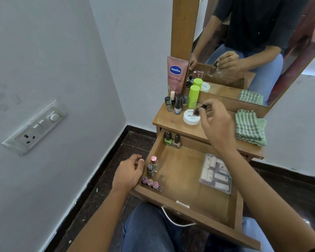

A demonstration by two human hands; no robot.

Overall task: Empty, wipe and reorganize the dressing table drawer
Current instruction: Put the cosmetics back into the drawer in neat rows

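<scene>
The drawer [182, 171] stood pulled fully out over the seated person's lap. The emptying step was in hand and judged roughly half done.

Right hand [218, 128]: raised over the tabletop [171, 122], fingertips pinching a small dark-capped bottle [198, 110] just above the white jar [191, 118]. The bottle was blurred and its contents could not be read.

Left hand [129, 171]: resting at the drawer's left wall, fingers loosely curled, holding nothing.

Inside the drawer:
- a green bottle [167, 139] and a beige bottle [176, 141], upright in the back left corner
- a pink-capped bottle [154, 162] and a small grey bottle [150, 170], touching, against the left wall
- three small pink-topped bottles [150, 182] in a row in the front left corner
- a clear plastic pack [215, 172] of tubes lying flat on the right side

On the tabletop: a lotion tube [175, 75], a cluster of small bottles [176, 103] and a green stick [194, 96] stood at the back left. A folded checked cloth [250, 127] lay unused at the right.

Assessment: the next move called for setting the held bottle upright in the free space beside the jar without knocking the cluster behind it. The drawer's items should then be lifted out, those under the left hand being nearest. Wiping could not begin until the drawer floor was bare
</scene>
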